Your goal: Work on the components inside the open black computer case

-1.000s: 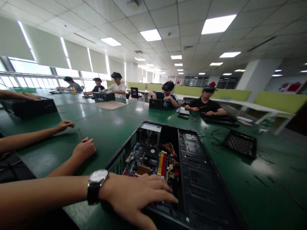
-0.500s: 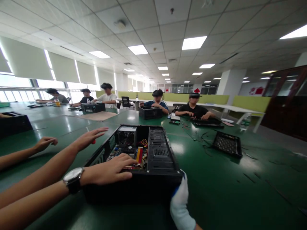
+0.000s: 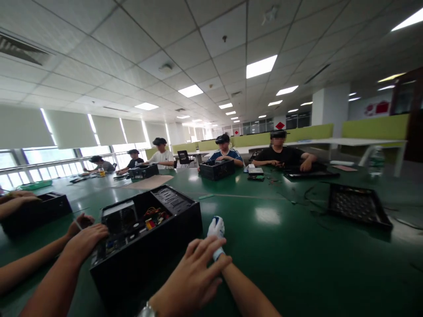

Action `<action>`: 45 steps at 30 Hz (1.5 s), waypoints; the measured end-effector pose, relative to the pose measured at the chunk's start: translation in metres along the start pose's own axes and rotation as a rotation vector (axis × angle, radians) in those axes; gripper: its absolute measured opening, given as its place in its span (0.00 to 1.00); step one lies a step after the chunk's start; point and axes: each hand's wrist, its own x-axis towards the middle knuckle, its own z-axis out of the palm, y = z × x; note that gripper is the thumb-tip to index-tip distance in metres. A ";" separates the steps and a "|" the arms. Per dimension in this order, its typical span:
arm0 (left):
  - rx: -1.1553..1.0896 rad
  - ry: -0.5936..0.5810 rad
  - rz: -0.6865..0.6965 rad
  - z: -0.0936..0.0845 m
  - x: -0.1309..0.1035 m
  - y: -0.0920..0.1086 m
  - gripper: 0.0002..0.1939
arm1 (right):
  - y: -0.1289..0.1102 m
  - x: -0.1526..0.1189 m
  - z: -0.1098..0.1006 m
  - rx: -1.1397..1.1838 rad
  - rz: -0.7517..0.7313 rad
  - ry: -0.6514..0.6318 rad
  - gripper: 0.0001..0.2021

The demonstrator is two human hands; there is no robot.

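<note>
An opened black computer case (image 3: 148, 251) lies on its side on the green table, its power supply (image 3: 120, 218) and coloured wires showing inside. To its right, my right hand (image 3: 216, 226), in a white and blue glove, is off the case. How its fingers lie is too unclear to tell. My left hand (image 3: 194, 273), bare and with a watch (image 3: 147, 310) at the wrist, reaches across the glove's cuff with fingers spread. Whether it touches the cuff cannot be told. A co-worker's hand (image 3: 87, 240) rests at the case's left edge, and another hand (image 3: 82, 222) is just behind.
Beyond the case, several people sit working along the table (image 3: 287, 259). A black tray-like part (image 3: 358, 207) lies on the right among loose cables. A water bottle (image 3: 376, 163) stands behind it. At far left is another black case (image 3: 42, 211).
The case has turned and sits further left in view. My right hand has come off its near right corner. My left hand has left the case's inside and moved right, over the glove's cuff.
</note>
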 end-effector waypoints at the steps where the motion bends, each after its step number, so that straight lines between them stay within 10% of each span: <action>1: -0.020 -0.019 0.043 0.008 0.001 0.007 0.27 | 0.004 -0.002 -0.003 -0.032 -0.032 -0.035 0.14; 12: -0.320 -0.001 -0.467 0.137 -0.007 -0.005 0.21 | 0.080 0.055 -0.119 -0.347 -0.125 -0.307 0.12; 25: -0.317 0.091 -0.400 0.130 -0.014 -0.006 0.18 | 0.108 0.072 -0.164 -0.360 -0.067 -0.099 0.18; 35: -0.171 0.255 -0.348 0.124 -0.009 -0.007 0.17 | 0.152 0.089 -0.333 -0.548 -0.094 0.071 0.22; 45: -0.026 -0.075 -0.372 0.084 0.150 -0.052 0.23 | 0.132 0.024 -0.423 -0.437 0.057 0.020 0.30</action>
